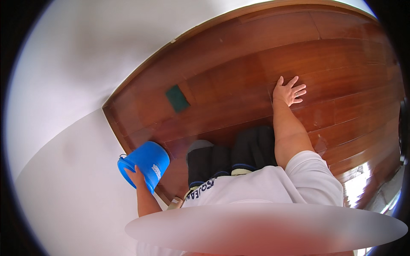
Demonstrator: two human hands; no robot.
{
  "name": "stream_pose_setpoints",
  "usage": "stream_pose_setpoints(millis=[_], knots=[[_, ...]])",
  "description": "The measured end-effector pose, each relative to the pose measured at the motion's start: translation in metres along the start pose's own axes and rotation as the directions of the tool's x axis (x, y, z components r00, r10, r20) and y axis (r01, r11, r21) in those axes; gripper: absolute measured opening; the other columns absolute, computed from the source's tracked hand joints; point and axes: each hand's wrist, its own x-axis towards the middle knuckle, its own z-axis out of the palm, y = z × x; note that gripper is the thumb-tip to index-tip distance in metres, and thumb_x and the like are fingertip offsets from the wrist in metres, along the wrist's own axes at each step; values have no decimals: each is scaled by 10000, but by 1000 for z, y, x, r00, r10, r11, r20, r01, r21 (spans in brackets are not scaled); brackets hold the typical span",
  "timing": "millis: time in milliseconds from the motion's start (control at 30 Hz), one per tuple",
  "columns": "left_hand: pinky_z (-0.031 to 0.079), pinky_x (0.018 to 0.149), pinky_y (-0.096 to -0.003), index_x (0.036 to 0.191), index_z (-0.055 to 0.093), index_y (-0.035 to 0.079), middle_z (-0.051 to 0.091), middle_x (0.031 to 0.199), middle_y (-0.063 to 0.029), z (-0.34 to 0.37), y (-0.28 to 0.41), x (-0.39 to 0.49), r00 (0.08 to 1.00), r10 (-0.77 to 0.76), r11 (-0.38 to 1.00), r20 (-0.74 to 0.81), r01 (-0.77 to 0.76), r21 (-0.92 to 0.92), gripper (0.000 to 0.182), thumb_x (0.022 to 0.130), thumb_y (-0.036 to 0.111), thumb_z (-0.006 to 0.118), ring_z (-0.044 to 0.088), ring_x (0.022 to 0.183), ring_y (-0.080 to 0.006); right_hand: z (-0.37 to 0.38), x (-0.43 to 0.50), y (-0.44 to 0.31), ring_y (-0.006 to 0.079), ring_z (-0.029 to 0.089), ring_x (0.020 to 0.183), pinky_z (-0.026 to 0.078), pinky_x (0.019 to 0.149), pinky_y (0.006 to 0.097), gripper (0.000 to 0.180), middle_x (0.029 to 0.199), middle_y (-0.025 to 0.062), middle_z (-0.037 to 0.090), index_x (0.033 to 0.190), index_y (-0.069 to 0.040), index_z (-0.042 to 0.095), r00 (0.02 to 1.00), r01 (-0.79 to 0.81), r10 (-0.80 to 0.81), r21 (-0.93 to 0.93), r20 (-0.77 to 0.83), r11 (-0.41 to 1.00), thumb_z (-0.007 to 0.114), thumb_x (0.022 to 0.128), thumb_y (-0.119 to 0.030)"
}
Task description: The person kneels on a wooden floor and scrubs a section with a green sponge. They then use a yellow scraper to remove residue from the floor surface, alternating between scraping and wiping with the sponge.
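Note:
My left hand [136,177] grips the rim of a blue plastic bucket [153,160], which stands on the floor near the wall and bears a white label. What the bucket holds is hidden from this angle. My right hand [289,92] is spread flat on the reddish-brown wooden floor [230,83], fingers apart, with a ring on one finger and nothing held. A dark green rectangular pad [177,98] lies on the boards between my two hands, touched by neither.
White walls [80,64] meet in a corner at the left, edged by a wooden skirting board [141,68]. My legs in dark trousers [253,147] are folded on the floor before me. Bright light reflects off the boards at lower right. A dark object [404,131] shows at the right rim.

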Motion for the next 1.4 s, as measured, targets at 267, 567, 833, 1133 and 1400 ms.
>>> stream_pose_setpoints(millis=[267,567,833,1133,1400], knots=[[347,537,-255,1209,485,79,522,813,19,22,-65,31,810,-178,657,558,521,-546,658,848,615,365,380,586,-80,15,2,6,369,172,1282,217,961,583,615,1390,188,168,1328,-222,269,960,12,-38,-93,-278,996,388,834,-568],[419,870,-407,1115,556,17,574,1070,-225,94,-149,106,902,107,932,419,56,-359,429,843,346,510,535,1008,-375,-38,82,59,269,464,1140,374,938,360,513,1289,139,448,1287,-6,389,807,453,-388,-46,445,890,433,895,-334],[400,928,-377,1164,551,68,537,1189,-165,158,-131,171,787,63,951,613,139,-276,435,807,318,557,505,1113,-299,-37,35,50,220,499,1032,403,831,347,434,1218,79,508,1277,-88,412,642,674,-420,-210,642,709,458,895,-288],[130,1065,-482,1318,389,62,337,1384,-132,201,-90,153,712,296,840,637,-511,181,489,874,268,382,272,1304,-275,-55,-8,67,136,520,802,417,637,288,381,1064,8,581,1261,-150,436,501,766,-520,-75,692,639,484,895,-245],[146,1050,-498,1287,445,90,385,1357,-119,178,-76,150,651,425,786,629,-610,101,456,878,282,388,337,1270,-279,-94,-112,86,137,484,833,383,671,242,392,1064,69,542,1245,-33,436,756,360,-330,62,566,931,500,882,-166]])
